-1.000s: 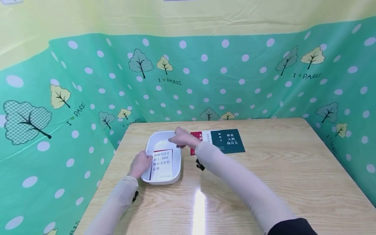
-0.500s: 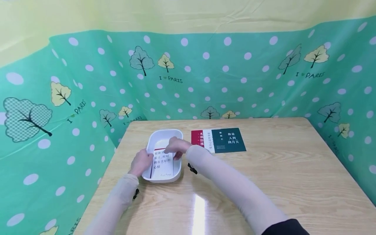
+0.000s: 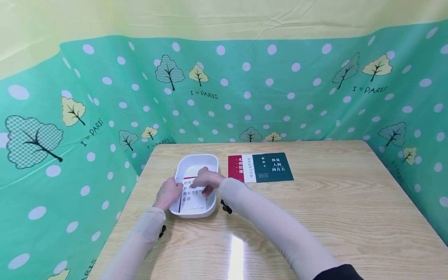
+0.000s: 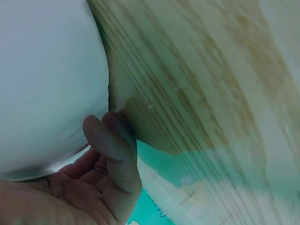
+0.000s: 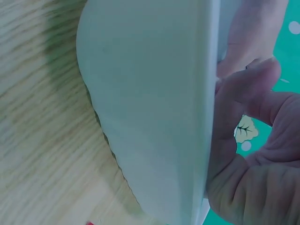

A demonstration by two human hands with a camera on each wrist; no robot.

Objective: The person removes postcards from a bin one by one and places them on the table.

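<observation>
White tray (image 3: 189, 170) left of centre contains a printed card (image 3: 190, 205); left hand (image 3: 169, 192) grips its left side; right hand (image 3: 208, 180) over card, hold cannot be determined.

Your wood-grain table (image 3: 332, 202) shows a glare streak (image 3: 236, 256) nearest you; behind it hangs a yellow-and-green, tree-printed curtain (image 3: 301, 97).

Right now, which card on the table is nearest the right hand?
The red card, at the row's end nearest the tray. The white card is in the middle; the dark green card lies farthest from the right hand.
</observation>
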